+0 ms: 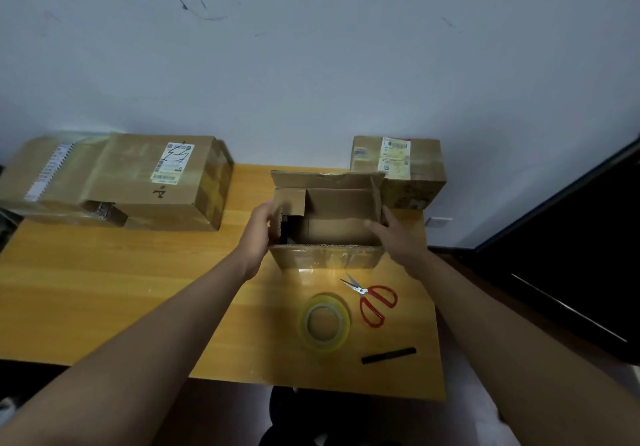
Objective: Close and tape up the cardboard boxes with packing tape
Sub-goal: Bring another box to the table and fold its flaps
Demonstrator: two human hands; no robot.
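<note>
Flap-folding step: the open box [327, 223] sits mid-tabletop [138, 289]. Left hand [258, 234] grips the nine o'clock flap, right hand [398, 237] the three o'clock flap. Next, probably, fold the flaps in, then the tape [323, 322] at six o'clock.

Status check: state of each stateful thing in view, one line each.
Small brown cardboard box in the middle: open, flaps up, untaped.
Left hand: grips the box's left flap.
Right hand: on the box's right flap.
Large brown cardboard box at left: closed, taped.
Brown cardboard box at back right: closed, labelled.
Clear packing tape roll: flat, untouched.
Red-handled scissors: closed, lying flat.
</note>
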